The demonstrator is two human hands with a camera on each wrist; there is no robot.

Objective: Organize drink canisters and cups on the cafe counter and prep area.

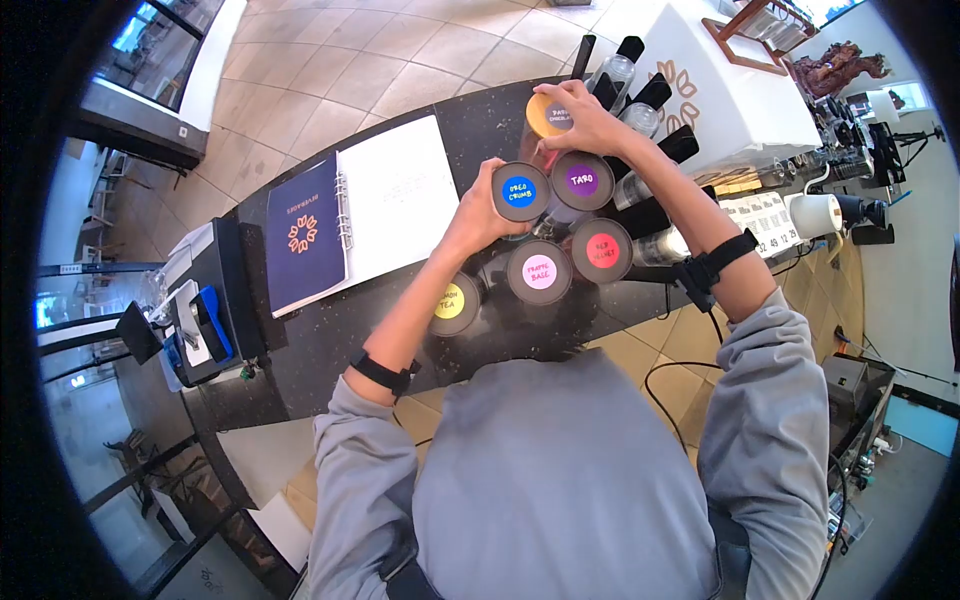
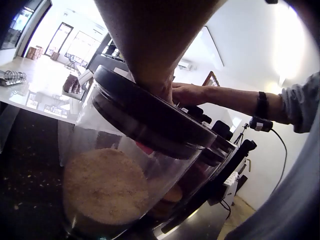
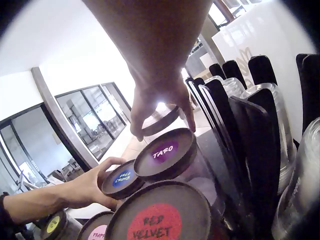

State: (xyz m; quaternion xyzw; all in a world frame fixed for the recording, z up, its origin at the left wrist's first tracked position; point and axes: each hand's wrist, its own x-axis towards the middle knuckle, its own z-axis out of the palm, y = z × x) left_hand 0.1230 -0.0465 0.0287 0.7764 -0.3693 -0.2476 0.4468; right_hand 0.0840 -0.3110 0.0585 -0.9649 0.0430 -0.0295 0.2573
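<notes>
My left hand grips the jar with the blue OREO CRUMB label by its side near the dark lid. Farther out, my right hand holds a jar with an orange-and-grey top marked chocolate, its fingers spread round the lid. Between the hands stands the TARO jar, purple-labelled. Nearer my body are the RED VELVET jar, the pink FRAPPE BASE jar and the yellow LEMON TEA jar, partly covered by my left forearm. A clear jar of light brown powder fills the left wrist view.
An open ring binder with a blue BEVERAGES cover lies left of the jars on the black counter. Several clear bottles with black tops crowd the right side. Beyond them is a white counter. A black box sits at far left.
</notes>
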